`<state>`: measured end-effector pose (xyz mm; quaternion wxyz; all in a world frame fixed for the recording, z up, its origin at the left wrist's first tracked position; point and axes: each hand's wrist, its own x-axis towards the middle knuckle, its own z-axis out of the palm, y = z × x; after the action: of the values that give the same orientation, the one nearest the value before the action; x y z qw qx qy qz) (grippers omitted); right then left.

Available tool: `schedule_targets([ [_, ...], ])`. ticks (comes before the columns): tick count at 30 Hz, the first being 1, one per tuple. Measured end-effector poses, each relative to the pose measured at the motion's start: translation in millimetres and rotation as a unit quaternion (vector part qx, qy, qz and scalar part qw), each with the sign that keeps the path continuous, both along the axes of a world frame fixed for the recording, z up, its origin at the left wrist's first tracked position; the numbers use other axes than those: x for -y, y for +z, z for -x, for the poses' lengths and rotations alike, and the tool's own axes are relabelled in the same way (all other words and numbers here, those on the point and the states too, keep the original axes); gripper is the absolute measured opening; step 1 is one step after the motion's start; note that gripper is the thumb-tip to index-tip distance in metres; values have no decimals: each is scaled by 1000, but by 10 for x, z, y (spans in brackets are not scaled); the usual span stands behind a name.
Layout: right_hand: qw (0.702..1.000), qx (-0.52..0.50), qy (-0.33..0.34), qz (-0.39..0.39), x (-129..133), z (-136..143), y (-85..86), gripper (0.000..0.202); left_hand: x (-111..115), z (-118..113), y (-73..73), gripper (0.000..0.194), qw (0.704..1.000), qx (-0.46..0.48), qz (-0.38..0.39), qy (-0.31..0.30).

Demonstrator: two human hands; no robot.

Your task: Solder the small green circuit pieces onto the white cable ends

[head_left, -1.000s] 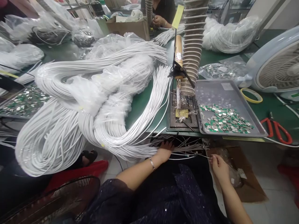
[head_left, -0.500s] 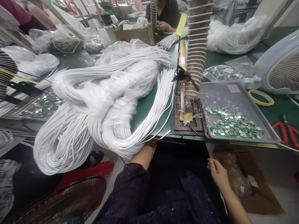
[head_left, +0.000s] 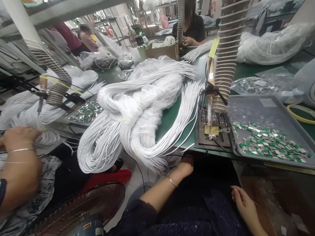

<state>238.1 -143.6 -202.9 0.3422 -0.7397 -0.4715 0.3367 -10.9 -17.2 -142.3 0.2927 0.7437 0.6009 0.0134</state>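
Note:
My left hand (head_left: 185, 168) is low at the table's front edge, by the loose ends of a large bundle of white cables (head_left: 99, 144). Its fingers are in dark shadow, so what they hold, if anything, is hidden. To the right, over my lap, my right hand (head_left: 242, 200) has its thumb and fingers pinched together. A fine, thin wire seems to run back from it, only faintly visible. A soldering iron (head_left: 210, 109) is fixed upright with its tip over a yellow sponge (head_left: 211, 130) on a dark tray base.
A grey tray (head_left: 265, 109) holds many small green-and-silver connector boards. A ribbed extraction hose (head_left: 225, 59) hangs beside the iron. Yellow tape (head_left: 301, 113) lies at right. A co-worker's arm (head_left: 21, 170) is at left, above a floor fan (head_left: 73, 209). Another person sits across the table.
The view has swung left, so the co-worker's arm and a second hose now show. My left hand has come further out from under the cables. My right hand keeps its pinch.

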Motion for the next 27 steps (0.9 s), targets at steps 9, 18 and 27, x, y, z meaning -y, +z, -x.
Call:
schedule_targets([
  [9,996,-67,-59,-4,57,54,-190,60,435,429,1049,24,938,186,-287,58],
  [18,995,-75,-66,2,-88,58,-300,61,-174,333,1312,18,936,-127,-320,74],
  [27,991,-52,-123,-11,-32,90,-434,43,-375,357,1370,23,945,-131,-289,80],
])
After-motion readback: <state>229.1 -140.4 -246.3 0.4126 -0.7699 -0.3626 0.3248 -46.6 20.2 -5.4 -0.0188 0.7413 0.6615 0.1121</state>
